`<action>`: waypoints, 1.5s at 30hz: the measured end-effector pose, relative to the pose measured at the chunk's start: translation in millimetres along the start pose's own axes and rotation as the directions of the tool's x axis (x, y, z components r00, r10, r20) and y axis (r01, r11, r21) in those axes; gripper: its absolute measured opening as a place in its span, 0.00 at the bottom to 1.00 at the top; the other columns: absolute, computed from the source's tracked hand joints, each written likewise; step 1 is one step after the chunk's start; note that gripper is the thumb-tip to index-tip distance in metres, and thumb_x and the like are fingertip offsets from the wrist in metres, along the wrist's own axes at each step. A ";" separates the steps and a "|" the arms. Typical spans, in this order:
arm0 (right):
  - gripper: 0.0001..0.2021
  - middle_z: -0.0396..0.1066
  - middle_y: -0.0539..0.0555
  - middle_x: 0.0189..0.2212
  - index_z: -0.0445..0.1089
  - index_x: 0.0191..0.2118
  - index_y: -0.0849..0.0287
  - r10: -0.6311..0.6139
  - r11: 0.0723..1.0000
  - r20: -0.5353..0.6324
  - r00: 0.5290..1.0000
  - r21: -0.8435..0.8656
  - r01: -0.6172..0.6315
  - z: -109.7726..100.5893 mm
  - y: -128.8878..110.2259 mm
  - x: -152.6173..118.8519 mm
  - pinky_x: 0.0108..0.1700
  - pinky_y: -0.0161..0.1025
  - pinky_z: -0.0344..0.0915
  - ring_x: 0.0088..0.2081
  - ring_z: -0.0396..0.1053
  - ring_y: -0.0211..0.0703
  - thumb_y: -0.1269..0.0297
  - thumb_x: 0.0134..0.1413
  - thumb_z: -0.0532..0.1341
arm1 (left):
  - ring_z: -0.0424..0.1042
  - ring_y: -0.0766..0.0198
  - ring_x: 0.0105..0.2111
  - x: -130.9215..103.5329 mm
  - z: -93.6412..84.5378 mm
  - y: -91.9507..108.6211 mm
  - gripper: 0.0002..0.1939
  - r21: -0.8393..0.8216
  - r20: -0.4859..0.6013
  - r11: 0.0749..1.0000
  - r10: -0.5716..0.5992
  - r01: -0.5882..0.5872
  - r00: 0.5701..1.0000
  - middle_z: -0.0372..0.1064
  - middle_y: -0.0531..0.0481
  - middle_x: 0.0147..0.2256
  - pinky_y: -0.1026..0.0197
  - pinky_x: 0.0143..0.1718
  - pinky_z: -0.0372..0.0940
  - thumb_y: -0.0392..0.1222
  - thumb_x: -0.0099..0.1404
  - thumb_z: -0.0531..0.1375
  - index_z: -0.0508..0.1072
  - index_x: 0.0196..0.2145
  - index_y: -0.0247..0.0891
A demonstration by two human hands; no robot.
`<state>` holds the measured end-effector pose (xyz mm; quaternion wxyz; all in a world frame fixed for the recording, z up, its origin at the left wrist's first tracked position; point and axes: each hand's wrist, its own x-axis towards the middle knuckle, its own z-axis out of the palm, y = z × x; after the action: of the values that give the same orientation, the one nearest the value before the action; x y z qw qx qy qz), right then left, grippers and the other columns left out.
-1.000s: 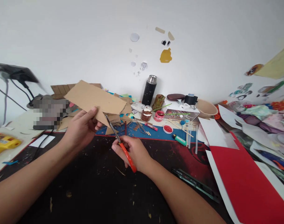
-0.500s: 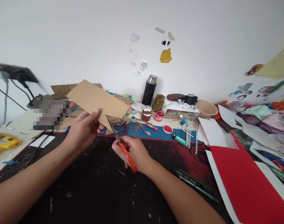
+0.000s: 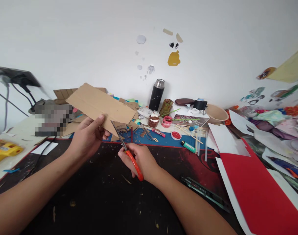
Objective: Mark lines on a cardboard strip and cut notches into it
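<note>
My left hand (image 3: 91, 135) pinches the lower edge of a flat brown cardboard piece (image 3: 100, 104), thumb on top and fingers curled beneath. The cardboard is raised above the table and tilted, with a cut running into its near edge. My right hand (image 3: 141, 160) is closed around the orange handles of a pair of scissors (image 3: 134, 164). Their blades point up and left into that cut, close to the left fingertips, and look nearly closed. Part of the handles is hidden by the right fingers.
Behind the hands lie cardboard scraps (image 3: 145, 132), paint jars (image 3: 153, 120) and a black thermos (image 3: 156, 94). A green lighter (image 3: 188, 147) and a utility knife (image 3: 205, 192) are to the right, beside red card (image 3: 261, 186). A yellow glue gun (image 3: 7, 150) lies left.
The cardboard's far left corner has shifted slightly left and tilted a little. Both hands and the scissors stay almost in place.
</note>
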<state>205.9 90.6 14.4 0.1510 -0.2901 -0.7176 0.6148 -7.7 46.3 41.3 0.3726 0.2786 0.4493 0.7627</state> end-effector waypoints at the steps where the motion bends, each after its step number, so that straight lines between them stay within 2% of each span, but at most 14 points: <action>1: 0.13 0.73 0.44 0.26 0.80 0.47 0.56 0.003 1.000 -0.005 1.000 -0.011 -0.003 0.2 -0.5 0.0 0.15 0.29 0.60 0.15 0.66 0.33 0.54 0.68 0.76 | 0.72 0.69 0.18 -0.2 -0.1 0.4 0.21 0.005 0.004 1.000 0.003 -0.003 1.000 0.81 0.51 0.29 0.69 0.17 0.67 0.48 0.58 0.83 0.80 0.38 0.36; 9: 0.11 0.78 0.48 0.30 0.82 0.49 0.57 -0.026 0.994 -0.052 0.998 -0.112 0.020 1.9 2.8 -1.2 0.24 0.32 0.66 0.21 0.70 0.37 0.56 0.69 0.73 | 0.73 0.69 0.18 0.4 -1.9 1.1 0.21 0.033 0.030 0.999 0.016 -0.017 0.999 0.81 0.51 0.29 0.68 0.17 0.67 0.50 0.59 0.83 0.80 0.38 0.36; 14: 0.09 0.76 0.48 0.28 0.81 0.49 0.56 -0.024 0.997 -0.050 0.998 -0.072 0.020 4.3 4.8 -0.3 0.24 0.33 0.66 0.20 0.69 0.38 0.58 0.70 0.71 | 0.73 0.68 0.18 0.8 -2.3 1.5 0.20 0.035 0.025 0.999 0.026 -0.027 0.999 0.81 0.51 0.28 0.69 0.17 0.67 0.48 0.61 0.82 0.80 0.39 0.36; 19: 0.14 0.73 0.45 0.27 0.79 0.46 0.55 -0.010 1.000 -0.013 1.000 -0.015 0.010 0.7 3.1 -0.3 0.18 0.32 0.62 0.16 0.66 0.35 0.51 0.68 0.75 | 0.73 0.68 0.19 -0.7 1.3 2.9 0.19 0.022 0.032 1.000 0.015 -0.016 0.999 0.81 0.50 0.29 0.68 0.18 0.68 0.47 0.60 0.82 0.80 0.38 0.34; 24: 0.17 0.72 0.44 0.25 0.78 0.44 0.56 -0.092 0.995 0.015 0.996 0.032 0.091 -3.9 0.7 -2.8 0.19 0.30 0.63 0.17 0.68 0.34 0.46 0.68 0.76 | 0.72 0.69 0.19 -0.5 1.7 2.4 0.19 0.014 0.029 1.000 0.010 -0.010 1.000 0.81 0.50 0.29 0.69 0.18 0.67 0.46 0.59 0.83 0.80 0.37 0.35; 28: 0.22 0.70 0.43 0.24 0.78 0.45 0.56 -0.072 0.992 0.053 0.996 0.110 0.066 -2.9 0.8 -3.2 0.19 0.30 0.64 0.17 0.69 0.36 0.41 0.66 0.76 | 0.72 0.69 0.18 0.2 0.3 1.7 0.18 0.012 0.027 1.000 0.004 -0.004 1.000 0.80 0.51 0.28 0.69 0.17 0.66 0.45 0.60 0.82 0.80 0.37 0.35; 33: 0.26 0.73 0.44 0.24 0.77 0.47 0.56 -0.046 0.985 0.055 0.997 0.171 0.036 -0.5 4.0 -1.3 0.26 0.33 0.74 0.21 0.72 0.37 0.38 0.61 0.78 | 0.71 0.69 0.18 0.3 0.5 2.1 0.20 0.011 0.028 1.000 0.002 -0.003 1.000 0.80 0.50 0.28 0.68 0.17 0.66 0.45 0.59 0.82 0.80 0.38 0.34; 37: 0.26 0.74 0.44 0.24 0.77 0.45 0.56 -0.048 0.979 0.046 0.998 0.198 0.038 0.4 4.7 -0.5 0.30 0.34 0.77 0.24 0.74 0.38 0.38 0.60 0.78 | 0.70 0.70 0.18 1.0 -0.2 2.2 0.20 0.018 0.027 1.000 -0.010 0.010 1.000 0.79 0.51 0.27 0.68 0.17 0.65 0.46 0.59 0.82 0.79 0.38 0.34; 41: 0.27 0.74 0.44 0.23 0.77 0.44 0.55 -0.027 0.978 0.048 0.998 0.208 0.016 0.5 3.4 -0.6 0.29 0.34 0.76 0.24 0.74 0.38 0.37 0.59 0.78 | 0.71 0.69 0.18 2.4 -3.4 0.6 0.21 0.038 0.031 0.999 -0.032 0.031 0.999 0.79 0.51 0.28 0.68 0.17 0.65 0.48 0.59 0.82 0.80 0.40 0.34; 45: 0.26 0.71 0.43 0.20 0.77 0.44 0.56 0.026 0.987 0.050 0.998 0.155 -0.033 -1.0 1.6 -0.7 0.23 0.32 0.70 0.19 0.70 0.37 0.35 0.63 0.76 | 0.72 0.66 0.17 1.3 -4.8 -3.6 0.23 0.069 0.038 0.997 -0.034 0.032 0.999 0.80 0.49 0.27 0.66 0.17 0.65 0.50 0.59 0.83 0.79 0.39 0.35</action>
<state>207.4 91.1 13.1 0.1469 -0.2732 -0.6665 0.6779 -11.0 46.2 36.0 0.3843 0.2985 0.4721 0.7351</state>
